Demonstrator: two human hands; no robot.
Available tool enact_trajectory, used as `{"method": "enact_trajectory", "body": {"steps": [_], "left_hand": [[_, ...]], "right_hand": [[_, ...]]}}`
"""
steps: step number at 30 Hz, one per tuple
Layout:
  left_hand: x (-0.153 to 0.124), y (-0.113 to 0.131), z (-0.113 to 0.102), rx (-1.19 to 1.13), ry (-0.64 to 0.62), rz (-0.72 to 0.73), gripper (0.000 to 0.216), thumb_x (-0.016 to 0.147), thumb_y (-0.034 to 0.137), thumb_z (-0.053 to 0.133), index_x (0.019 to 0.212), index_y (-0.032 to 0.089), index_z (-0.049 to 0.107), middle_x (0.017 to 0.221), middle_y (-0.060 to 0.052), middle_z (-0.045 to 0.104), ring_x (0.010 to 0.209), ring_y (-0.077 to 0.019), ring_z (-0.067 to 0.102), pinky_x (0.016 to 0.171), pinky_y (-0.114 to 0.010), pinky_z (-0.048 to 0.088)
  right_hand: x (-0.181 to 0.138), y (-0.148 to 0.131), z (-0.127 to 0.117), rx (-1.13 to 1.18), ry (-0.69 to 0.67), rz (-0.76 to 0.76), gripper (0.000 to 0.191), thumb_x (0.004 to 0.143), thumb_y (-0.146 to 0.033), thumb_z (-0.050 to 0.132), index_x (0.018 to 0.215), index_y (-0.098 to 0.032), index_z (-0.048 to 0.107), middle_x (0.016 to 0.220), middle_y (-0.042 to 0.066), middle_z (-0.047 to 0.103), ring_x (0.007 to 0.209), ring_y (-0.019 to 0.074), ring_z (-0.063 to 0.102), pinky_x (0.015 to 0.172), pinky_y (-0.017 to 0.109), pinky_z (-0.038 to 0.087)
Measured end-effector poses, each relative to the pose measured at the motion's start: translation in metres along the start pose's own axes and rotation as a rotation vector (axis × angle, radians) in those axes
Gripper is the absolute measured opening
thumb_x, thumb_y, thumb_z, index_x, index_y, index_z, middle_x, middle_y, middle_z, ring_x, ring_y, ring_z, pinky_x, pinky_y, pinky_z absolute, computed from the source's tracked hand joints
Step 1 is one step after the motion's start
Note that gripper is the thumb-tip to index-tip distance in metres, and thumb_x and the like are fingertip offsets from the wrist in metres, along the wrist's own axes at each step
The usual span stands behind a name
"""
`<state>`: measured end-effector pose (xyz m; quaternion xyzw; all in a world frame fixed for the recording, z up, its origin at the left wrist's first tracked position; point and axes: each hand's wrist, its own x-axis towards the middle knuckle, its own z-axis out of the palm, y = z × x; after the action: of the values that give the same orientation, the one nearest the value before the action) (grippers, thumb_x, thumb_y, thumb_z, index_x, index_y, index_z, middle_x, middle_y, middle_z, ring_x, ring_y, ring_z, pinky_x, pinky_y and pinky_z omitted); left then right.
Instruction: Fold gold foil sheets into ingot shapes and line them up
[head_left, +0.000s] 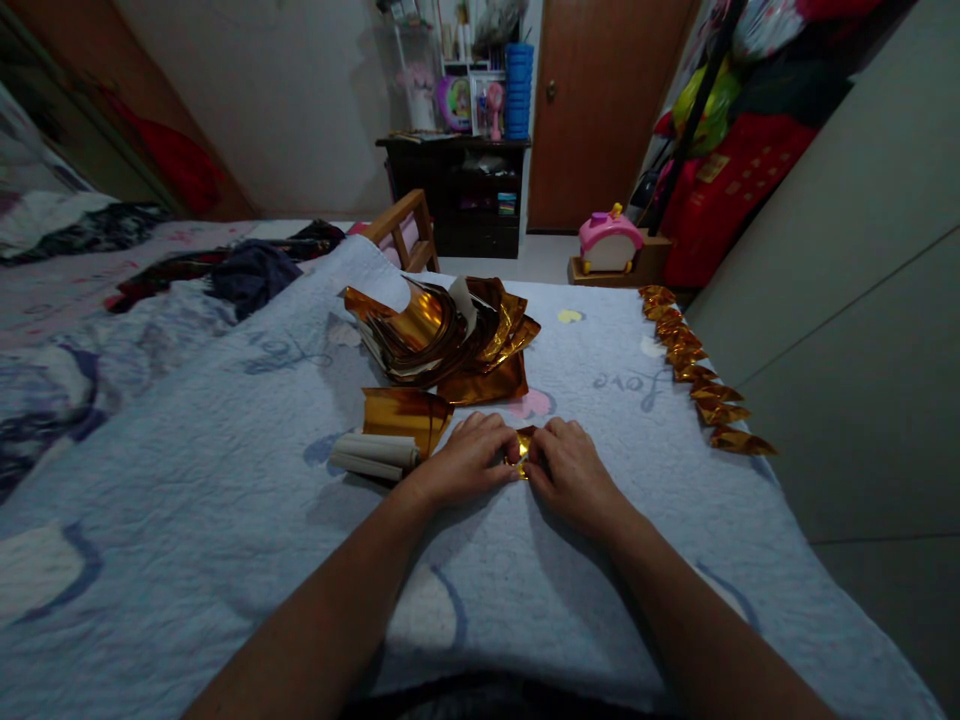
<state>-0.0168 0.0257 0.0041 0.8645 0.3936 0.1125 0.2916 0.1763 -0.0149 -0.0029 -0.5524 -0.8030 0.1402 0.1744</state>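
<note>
A small folded piece of gold foil paper (524, 445) lies on the light blue quilt (225, 500), mostly covered by my fingers. My left hand (469, 455) has its fingers curled and pressed on the piece's left side. My right hand (570, 468) pinches it from the right. Both hands rest on the quilt, touching each other over the foil.
A heap of gold foil sheets (442, 335) lies just beyond my hands, with a curled sheet (405, 415) and a whitish roll (375, 455) to the left. Several folded gold pieces (701, 375) line the quilt's right edge. Clothes (247, 270) lie far left; a wooden chair (409, 230) stands behind.
</note>
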Motion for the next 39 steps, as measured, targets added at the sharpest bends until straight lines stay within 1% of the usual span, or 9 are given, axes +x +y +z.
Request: {"method": "enact_trajectory", "body": {"steps": [10, 15, 18, 26, 28, 34, 36, 39], "left_hand": [[-0.001, 0.002, -0.001, 0.002, 0.001, -0.008, 0.009, 0.091, 0.029, 0.065, 0.091, 0.022, 0.061, 0.100, -0.002, 0.057, 0.104, -0.0223, 0.048, 0.090, -0.032, 0.038], [0.000, 0.002, -0.001, -0.002, -0.004, -0.010, 0.008, 0.091, 0.028, 0.065, 0.090, 0.021, 0.062, 0.100, -0.003, 0.058, 0.104, -0.0225, 0.049, 0.089, -0.033, 0.038], [-0.001, 0.002, -0.001, -0.004, -0.004, -0.014, 0.007, 0.090, 0.028, 0.066, 0.090, 0.021, 0.062, 0.100, -0.003, 0.058, 0.104, -0.0226, 0.049, 0.089, -0.033, 0.038], [-0.002, 0.002, -0.001, -0.013, -0.010, -0.024, 0.006, 0.089, 0.027, 0.065, 0.093, 0.023, 0.063, 0.103, -0.002, 0.058, 0.108, -0.0231, 0.048, 0.091, -0.033, 0.037], [-0.002, 0.003, -0.002, -0.012, -0.013, -0.032, 0.005, 0.089, 0.026, 0.065, 0.093, 0.023, 0.063, 0.103, -0.002, 0.058, 0.108, -0.0233, 0.048, 0.091, -0.033, 0.037], [-0.001, 0.003, -0.002, -0.021, -0.018, -0.036, 0.006, 0.087, 0.023, 0.066, 0.093, 0.023, 0.063, 0.103, -0.002, 0.057, 0.108, -0.0233, 0.047, 0.091, -0.034, 0.037], [-0.001, 0.002, -0.002, -0.024, -0.018, -0.027, 0.007, 0.087, 0.023, 0.066, 0.093, 0.022, 0.063, 0.103, -0.002, 0.057, 0.107, -0.0232, 0.047, 0.091, -0.034, 0.037], [-0.001, 0.000, -0.002, -0.017, -0.019, -0.015, 0.006, 0.087, 0.022, 0.064, 0.093, 0.022, 0.062, 0.102, -0.002, 0.057, 0.106, -0.0227, 0.047, 0.091, -0.034, 0.037]], "right_hand": [[-0.002, -0.003, 0.000, -0.051, 0.001, 0.010, 0.006, 0.092, -0.022, 0.059, 0.094, -0.019, 0.063, 0.099, 0.010, 0.059, 0.093, 0.0261, 0.048, 0.082, 0.038, 0.037], [-0.003, -0.007, -0.003, -0.101, -0.007, 0.014, 0.014, 0.092, -0.027, 0.060, 0.103, -0.019, 0.063, 0.102, 0.010, 0.059, 0.097, 0.0283, 0.049, 0.083, 0.040, 0.036], [-0.004, -0.007, -0.004, -0.128, -0.007, 0.034, 0.020, 0.091, -0.031, 0.064, 0.108, -0.020, 0.063, 0.104, 0.011, 0.059, 0.099, 0.0293, 0.049, 0.084, 0.040, 0.036], [-0.009, 0.010, -0.009, -0.105, 0.021, 0.038, 0.035, 0.089, -0.042, 0.069, 0.120, -0.027, 0.061, 0.105, 0.009, 0.057, 0.096, 0.0285, 0.051, 0.079, 0.039, 0.037], [-0.009, 0.014, -0.009, -0.100, 0.024, 0.033, 0.037, 0.088, -0.041, 0.070, 0.122, -0.029, 0.060, 0.106, 0.008, 0.057, 0.095, 0.0282, 0.051, 0.079, 0.039, 0.037], [-0.010, 0.018, -0.013, -0.046, -0.012, 0.016, 0.037, 0.087, -0.029, 0.069, 0.123, -0.028, 0.059, 0.109, 0.008, 0.056, 0.098, 0.0270, 0.051, 0.082, 0.040, 0.038], [-0.009, 0.019, -0.015, 0.003, -0.017, -0.010, 0.034, 0.087, -0.026, 0.066, 0.120, -0.026, 0.059, 0.109, 0.008, 0.056, 0.099, 0.0267, 0.051, 0.085, 0.040, 0.039], [-0.007, 0.019, -0.017, 0.075, 0.000, -0.017, 0.025, 0.085, -0.023, 0.062, 0.109, -0.022, 0.058, 0.108, 0.008, 0.055, 0.099, 0.0259, 0.050, 0.086, 0.039, 0.040]]}}
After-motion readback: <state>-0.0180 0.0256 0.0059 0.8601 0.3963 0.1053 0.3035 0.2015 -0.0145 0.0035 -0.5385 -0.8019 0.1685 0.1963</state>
